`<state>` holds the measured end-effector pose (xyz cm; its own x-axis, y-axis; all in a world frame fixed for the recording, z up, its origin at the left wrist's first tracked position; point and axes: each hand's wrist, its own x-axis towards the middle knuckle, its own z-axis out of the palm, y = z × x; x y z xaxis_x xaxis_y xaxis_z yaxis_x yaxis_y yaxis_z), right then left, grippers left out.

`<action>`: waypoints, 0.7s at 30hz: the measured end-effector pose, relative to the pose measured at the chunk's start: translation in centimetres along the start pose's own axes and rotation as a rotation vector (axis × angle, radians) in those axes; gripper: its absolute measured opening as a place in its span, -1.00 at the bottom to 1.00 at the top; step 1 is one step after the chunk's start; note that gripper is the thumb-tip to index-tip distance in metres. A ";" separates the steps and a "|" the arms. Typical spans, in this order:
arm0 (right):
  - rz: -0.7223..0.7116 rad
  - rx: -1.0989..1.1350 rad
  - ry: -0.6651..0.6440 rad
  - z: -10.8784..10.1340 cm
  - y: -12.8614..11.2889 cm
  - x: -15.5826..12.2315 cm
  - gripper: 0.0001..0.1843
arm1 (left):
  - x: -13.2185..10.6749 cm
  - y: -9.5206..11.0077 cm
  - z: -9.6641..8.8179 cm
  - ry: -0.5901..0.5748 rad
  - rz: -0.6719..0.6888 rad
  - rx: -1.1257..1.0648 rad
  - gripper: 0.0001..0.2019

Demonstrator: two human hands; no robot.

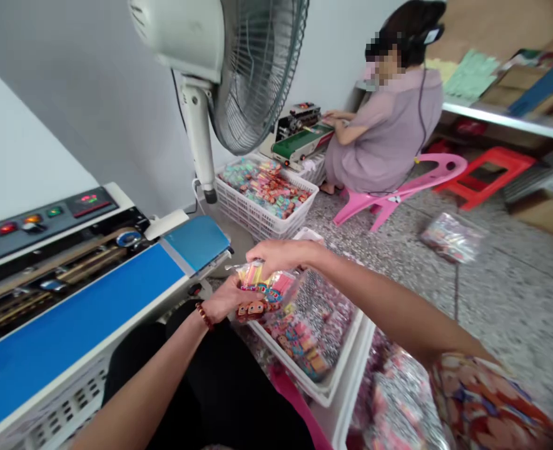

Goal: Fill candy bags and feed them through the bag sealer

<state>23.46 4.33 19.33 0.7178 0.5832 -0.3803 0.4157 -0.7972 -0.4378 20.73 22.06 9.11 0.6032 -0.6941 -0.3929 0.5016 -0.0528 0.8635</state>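
Observation:
A clear plastic packet of small colourful items is held between both hands over my lap. My left hand, with a bead bracelet at the wrist, grips the packet from below. My right hand is closed on the packet's top edge. Just beneath them stands a white basket filled with several similar packets. To the left is a sealing machine with a blue conveyor belt.
A standing fan rises ahead. Behind it sits a white crate of colourful packets. Another person sits on a pink stool at a second sealing machine. A red stool and a loose packet are on the speckled floor.

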 end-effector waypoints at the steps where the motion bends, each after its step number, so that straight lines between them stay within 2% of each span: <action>1: -0.003 -0.019 0.016 -0.9 -0.4 1.0 -0.71 | -0.4 0.6 -0.4 0.047 0.035 -0.050 -0.50; 3: -0.004 -0.007 0.081 -2.4 -0.7 2.9 -0.64 | -1.0 1.7 -1.2 0.142 0.101 -0.123 -0.52; 5: -0.018 0.119 0.194 -3.4 -0.4 4.3 -0.52 | -1.5 2.8 -2.2 0.230 0.138 -0.162 -0.55; 8: -0.057 0.589 0.427 -3.3 1.0 5.6 -0.41 | -2.3 4.1 -3.8 0.335 0.187 -0.206 -0.55; 10: -0.092 0.954 0.534 -1.7 1.8 6.2 -0.44 | -2.7 4.6 -5.1 0.391 0.232 -0.246 -0.52; 11: -0.110 1.087 0.537 -0.5 2.0 6.6 -0.43 | -2.8 4.7 -5.8 0.411 0.254 -0.263 -0.51; 13: -0.138 1.240 0.432 2.1 1.7 7.8 -0.38 | -2.9 4.8 -7.1 0.419 0.289 -0.273 -0.51; 14: -0.159 1.275 0.387 3.4 1.2 8.6 -0.40 | -2.9 4.8 -7.7 0.407 0.301 -0.261 -0.52; 16: -0.205 1.347 0.401 5.3 -0.2 10.4 -0.49 | -2.7 4.9 -8.6 0.365 0.340 -0.191 -0.54; 19: -0.250 1.408 0.485 6.2 -2.1 13.1 -0.54 | -2.3 5.1 -9.8 0.357 0.431 -0.030 -0.51; 21: -0.249 1.435 0.482 5.9 -2.5 14.5 -0.54 | -2.0 5.2 -10.6 0.438 0.491 0.114 -0.49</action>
<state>29.58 15.75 10.14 0.9386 0.3449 -0.0124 -0.1203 0.2934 -0.9484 28.72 30.83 11.05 0.9531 -0.3021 -0.0174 0.0507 0.1029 0.9934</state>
